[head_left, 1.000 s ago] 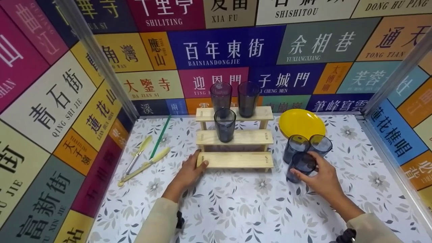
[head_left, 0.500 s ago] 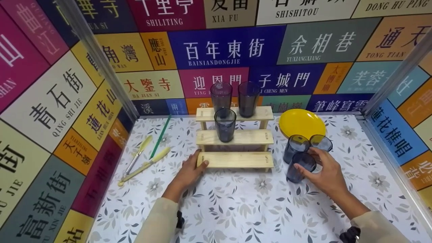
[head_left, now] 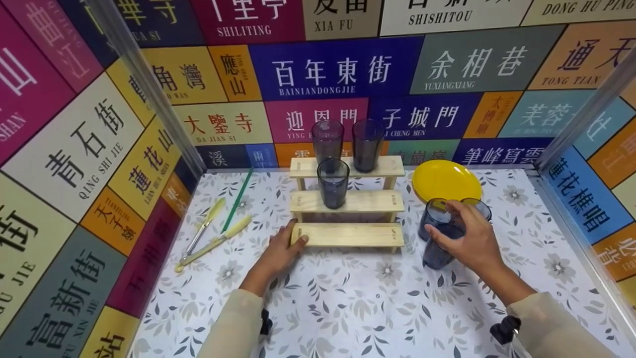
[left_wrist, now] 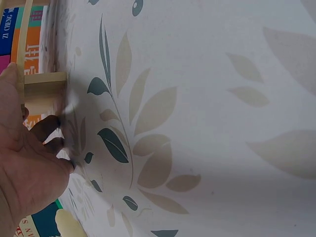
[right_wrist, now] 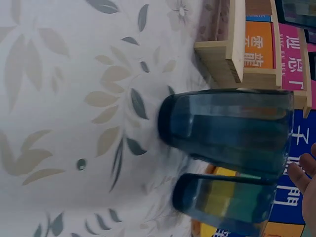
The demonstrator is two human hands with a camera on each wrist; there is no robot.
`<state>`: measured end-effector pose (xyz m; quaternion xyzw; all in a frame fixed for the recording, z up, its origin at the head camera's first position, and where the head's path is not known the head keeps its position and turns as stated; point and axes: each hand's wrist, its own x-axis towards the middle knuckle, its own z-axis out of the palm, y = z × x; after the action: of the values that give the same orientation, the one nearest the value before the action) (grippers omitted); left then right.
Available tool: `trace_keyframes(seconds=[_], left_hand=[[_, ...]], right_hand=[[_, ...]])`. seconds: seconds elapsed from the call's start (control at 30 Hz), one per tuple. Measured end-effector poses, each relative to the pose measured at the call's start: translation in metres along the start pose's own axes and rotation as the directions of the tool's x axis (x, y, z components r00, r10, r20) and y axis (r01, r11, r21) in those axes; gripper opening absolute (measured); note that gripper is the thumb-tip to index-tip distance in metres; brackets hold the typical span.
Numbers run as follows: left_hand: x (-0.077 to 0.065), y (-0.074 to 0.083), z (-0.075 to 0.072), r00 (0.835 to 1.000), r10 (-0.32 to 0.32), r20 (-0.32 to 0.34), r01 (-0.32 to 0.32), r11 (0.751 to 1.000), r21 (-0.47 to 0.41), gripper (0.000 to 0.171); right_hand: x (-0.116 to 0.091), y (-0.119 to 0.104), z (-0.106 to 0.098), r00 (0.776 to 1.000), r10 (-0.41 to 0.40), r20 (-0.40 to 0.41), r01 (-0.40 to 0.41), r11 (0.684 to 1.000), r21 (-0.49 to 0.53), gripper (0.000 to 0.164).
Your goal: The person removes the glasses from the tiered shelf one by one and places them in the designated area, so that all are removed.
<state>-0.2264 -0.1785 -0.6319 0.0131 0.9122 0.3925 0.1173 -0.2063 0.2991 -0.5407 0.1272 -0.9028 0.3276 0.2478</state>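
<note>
In the head view my left hand (head_left: 282, 252) grips the left end of the bottom step of a three-tier wooden stand (head_left: 348, 235). Its thumb lies on the board and its fingers go round the end; in the left wrist view the fingers curl below the board. My right hand (head_left: 475, 242) hovers over three dark glasses with its fingers spread. Its thumb is by the rim of the front glass (head_left: 437, 253), its fingertips near the back-left glass (head_left: 429, 219). The back-right glass (head_left: 481, 205) is mostly hidden. In the right wrist view, fingers (right_wrist: 305, 170) stand close to a glass rim.
Two glasses stand on the top tier, a left one (head_left: 327, 139) and a right one (head_left: 366, 146). Another glass (head_left: 333, 184) is on the middle tier. A yellow plate (head_left: 447, 180) lies behind the three glasses. At left lie tongs (head_left: 211, 246) and a green stick (head_left: 237, 199).
My right hand has loosened from the front glass and shifted forward and left, its fingers reaching over the back-left glass. The glasses and my left hand stay in place.
</note>
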Motion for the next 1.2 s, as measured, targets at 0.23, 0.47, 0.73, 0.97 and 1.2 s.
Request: trace_keyframes(seconds=[0.23,0.47,0.73,0.97,1.2], left_hand=[[0.003,0.001,-0.001,0.997,0.076,-0.028,-0.076,0.997,0.005,0.081],[0.003,0.001,-0.001,0.999,0.042,-0.019,-0.042,0.999,0.005,0.083],[0.002,0.002,-0.002,1.0,0.024,-0.015,-0.024,1.0,-0.002,0.082],[-0.001,0.003,-0.001,1.0,-0.026,-0.011,0.026,0.999,-0.022,0.084],[0.001,0.002,0.0,0.999,0.036,-0.026,-0.036,0.999,-0.007,0.081]], right_hand=[[0.025,-0.021,0.012,0.997,-0.01,0.071,0.01,1.0,0.011,0.081],[0.047,-0.042,0.029,0.989,-0.065,0.136,0.061,0.998,0.034,0.086],[0.067,-0.066,0.055,0.981,-0.079,0.176,0.066,0.995,0.08,0.085],[0.08,-0.089,0.077,0.975,-0.085,0.207,0.064,0.992,0.11,0.088],[0.091,-0.107,0.098,0.973,-0.084,0.215,0.054,0.989,0.138,0.093]])
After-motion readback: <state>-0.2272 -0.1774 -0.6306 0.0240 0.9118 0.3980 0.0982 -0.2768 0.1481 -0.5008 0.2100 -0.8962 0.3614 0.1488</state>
